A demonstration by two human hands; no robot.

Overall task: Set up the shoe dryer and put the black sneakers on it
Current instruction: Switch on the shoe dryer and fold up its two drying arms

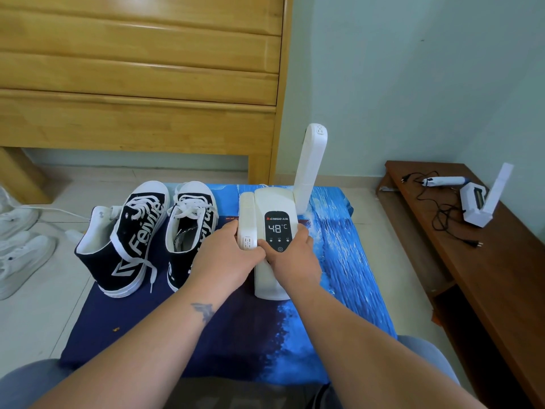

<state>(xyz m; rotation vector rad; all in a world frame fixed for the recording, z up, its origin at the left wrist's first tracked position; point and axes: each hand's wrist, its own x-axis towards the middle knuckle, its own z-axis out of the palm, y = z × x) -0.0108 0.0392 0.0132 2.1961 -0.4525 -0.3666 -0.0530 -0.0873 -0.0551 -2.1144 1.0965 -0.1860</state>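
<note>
Shoe dryer (275,231), frame centre: our left hand (233,252) clamps its folded arm (247,221); right hand (292,255) grips its body; black sneakers (147,231) left.

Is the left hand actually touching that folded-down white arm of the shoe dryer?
Touching. The head view shows the left hand wrapped around the near end of the folded-down arm of the shoe dryer, fingers against its side with no gap.
</note>
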